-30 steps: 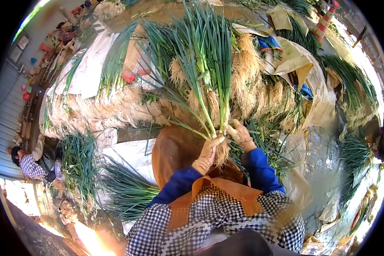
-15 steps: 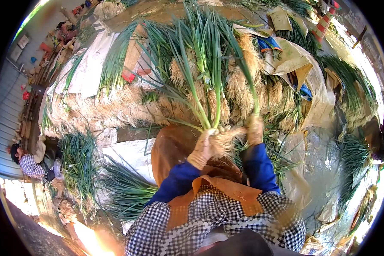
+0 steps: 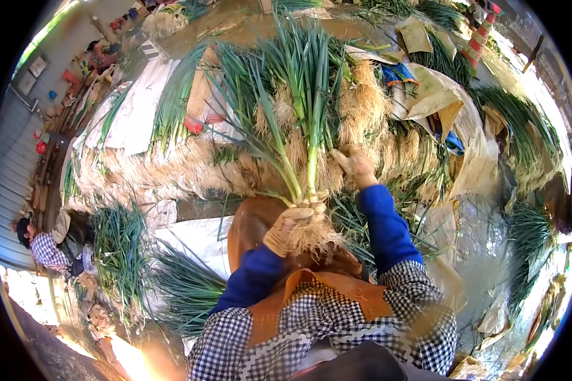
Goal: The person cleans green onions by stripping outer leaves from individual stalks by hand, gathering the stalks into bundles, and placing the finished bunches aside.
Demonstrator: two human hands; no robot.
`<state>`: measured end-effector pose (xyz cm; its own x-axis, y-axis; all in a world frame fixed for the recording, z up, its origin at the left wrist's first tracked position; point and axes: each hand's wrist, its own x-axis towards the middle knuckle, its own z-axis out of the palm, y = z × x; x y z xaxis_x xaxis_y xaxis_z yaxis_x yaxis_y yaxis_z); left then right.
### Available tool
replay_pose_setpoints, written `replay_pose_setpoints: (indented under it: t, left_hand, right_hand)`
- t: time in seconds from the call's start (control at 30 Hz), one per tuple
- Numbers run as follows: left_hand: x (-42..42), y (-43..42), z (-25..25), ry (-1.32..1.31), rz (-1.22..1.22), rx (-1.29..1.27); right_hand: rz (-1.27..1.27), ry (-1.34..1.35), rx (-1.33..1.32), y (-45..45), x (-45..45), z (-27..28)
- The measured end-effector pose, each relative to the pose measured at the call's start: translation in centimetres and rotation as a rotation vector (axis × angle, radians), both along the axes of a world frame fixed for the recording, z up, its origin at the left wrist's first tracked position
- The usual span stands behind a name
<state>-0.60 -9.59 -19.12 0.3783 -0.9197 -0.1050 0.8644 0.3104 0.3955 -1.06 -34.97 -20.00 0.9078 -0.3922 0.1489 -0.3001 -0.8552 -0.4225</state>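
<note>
My gloved left hand (image 3: 285,230) is closed around the root end of a small bunch of scallions (image 3: 312,166). Their pale stringy roots (image 3: 314,233) hang over my lap, and the long green leaves point away from me, overlapping other scallions behind. To the right of the bunch is my right hand (image 3: 357,167), its partly bent fingers reaching left towards the stalks. Nothing shows in that hand; whether its fingertips touch a stalk is unclear.
A long heap of scallions with matted roots (image 3: 365,105) lies across the front. More scallions (image 3: 187,286) rest at my left, near a white sheet (image 3: 200,238). Tan sacking (image 3: 435,89) covers part of the heap. Another person (image 3: 47,244) is at the far left.
My right hand has let go of the stalk it was pulling aside and moved up and left. My left hand has lowered the bunch slightly towards me, its roots now hanging down.
</note>
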Motion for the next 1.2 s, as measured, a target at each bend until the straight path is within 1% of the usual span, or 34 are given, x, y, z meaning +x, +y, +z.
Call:
replay_pose_setpoints:
  t: [0.03, 0.07, 0.1, 0.17, 0.2, 0.23, 0.27, 0.3, 0.33, 0.37, 0.4, 0.43, 0.47, 0.5, 0.53, 0.57, 0.6, 0.63, 0.67, 0.7, 0.73, 0.77, 0.8, 0.83, 0.9, 0.93, 0.97, 1.03, 1.07, 1.1, 1.13, 1.17, 1.2]
  left_hand:
    - [0.8, 0.4, 0.8, -0.053, 0.024, -0.028]
    - [1.6, 0.9, 1.5, -0.105, 0.05, -0.055]
    - [2.1, 1.2, 2.0, -0.147, 0.102, -0.05]
    - [3.8, 1.8, 0.4, -0.179, 0.124, -0.08]
    - [3.3, 1.6, 0.7, -0.178, 0.126, -0.086]
    - [2.0, 1.3, 1.7, -0.221, 0.188, -0.07]
    - [0.5, 0.9, 3.1, -0.262, 0.245, -0.053]
    - [-1.6, 0.5, 5.5, -0.113, 0.187, -0.028]
    - [-2.7, -0.1, 4.7, -0.16, 0.176, -0.04]
    - [-3.8, -0.6, 3.4, -0.208, 0.168, -0.053]
    - [-4.4, -1.1, -3.7, -0.188, 0.207, 0.152]
    - [-5.5, -0.9, -5.4, -0.084, 0.055, 0.134]
    - [-7.2, -1.0, -7.1, -0.22, 0.127, 0.067]
    - [-8.1, -1.1, -6.9, -0.362, 0.202, -0.004]
    - [-8.4, -1.0, -6.5, -0.417, 0.192, 0.188]
    - [-7.9, -1.3, -6.6, -0.418, 0.202, 0.19]
    - [-7.3, -1.8, -7.0, -0.695, 0.292, 0.113]
    - [-6.8, -2.4, -6.1, -0.97, 0.377, 0.03]
    - [-7.1, -2.6, -5.2, -1.081, 0.495, 0.109]
    - [-7.3, -2.9, -4.6, -1.083, 0.496, 0.105]
    - [-7.7, -3.3, -4.5, -0.782, 0.438, 0.215]
    - [-7.7, -3.7, -4.4, -0.452, 0.36, 0.265]
    - [-7.7, -4.1, -4.6, -0.093, 0.337, 0.313]
    - [-7.8, -4.1, -4.9, -0.095, 0.338, 0.313]
    - [-7.9, -4.1, -5.3, -0.074, 0.378, 0.346]
    - [-8.1, -4.3, -4.3, -0.086, 0.415, 0.334]
    - [-7.9, -4.3, -4.9, -0.082, 0.416, 0.332]
    - [-7.9, -4.2, -5.3, -0.086, 0.412, 0.321]
    - [-8.2, -4.0, -5.5, -0.052, 0.409, 0.283]
    - [-8.4, -3.9, -6.2, -0.045, 0.404, 0.285]
    - [-8.2, -3.9, -7.1, -0.032, 0.413, 0.225]
    - [-7.9, -3.9, -8.0, -0.02, 0.422, 0.163]
    - [-7.4, -3.9, -8.1, 0.073, 0.359, 0.21]
  right_hand:
    - [-0.111, 0.224, 0.143, 0.5, 1.7, 0.9]
    - [-0.005, 0.224, 0.121, 0.3, 3.2, -0.1]
    - [-0.001, 0.218, 0.119, 0.3, 3.0, 0.2]
    - [0.224, -0.212, 1.161, -0.1, 1.2, 1.5]
    - [0.167, -0.303, 1.235, -0.3, -1.1, 2.5]
    - [0.269, -0.237, 1.088, -0.9, -3.3, 4.5]
    - [0.28, -0.216, 1.369, -0.6, -6.1, 3.5]
    - [0.31, -0.397, 1.408, 2.2, -8.3, 5.0]
    - [0.261, -0.091, 1.465, 2.8, -10.3, 6.4]
    - [0.304, -0.04, 1.436, 3.9, -10.9, 5.7]
    - [0.347, 0.01, 1.405, 4.9, -11.6, 4.9]
    - [0.406, -0.044, 1.277, 5.6, -11.6, 2.7]
    - [0.38, 0.032, 1.544, 5.7, -11.7, 2.0]
    - [0.369, 0.068, 1.541, 5.5, -11.3, 2.0]
    - [0.334, 0.159, 1.395, 5.2, -10.6, 2.1]
    - [0.3, 0.242, 1.246, 5.0, -10.0, 2.3]
    - [0.284, 0.025, 0.919, 4.6, -8.8, 1.6]
    - [0.183, -0.151, 0.553, 4.7, -7.5, 2.4]
    - [0.035, -0.162, 0.336, 4.7, -6.3, 3.3]
    - [-0.113, -0.173, 0.118, 5.0, -5.2, 4.7]
    - [-0.114, -0.174, 0.117, 4.5, -4.0, 4.8]
    - [-0.094, -0.048, -0.064, 4.1, -2.9, 4.5]
    - [-0.071, 0.076, -0.245, 3.9, -2.2, 3.9]
    - [-0.071, 0.074, -0.245, 3.9, -2.1, 3.3]
    - [-0.015, -0.101, -0.341, 4.0, -2.5, 2.1]
    - [-0.048, -0.001, -0.302, 4.6, -3.5, 3.6]
    - [-0.067, -0.012, -0.372, 4.7, -4.1, 3.4]
    - [-0.025, -0.085, -0.471, 4.5, -6.0, 3.0]
    - [0.032, -0.175, -0.481, 4.6, -7.1, 2.9]
    - [0.074, 0.048, -0.575, 5.6, -8.1, 3.5]
    - [0.211, 0.085, -0.454, 6.1, -9.3, 3.1]
    - [0.316, -0.184, -0.381, 6.4, -11.1, 1.9]
    - [0.34, -0.274, -0.302, 6.9, -13.0, 2.5]
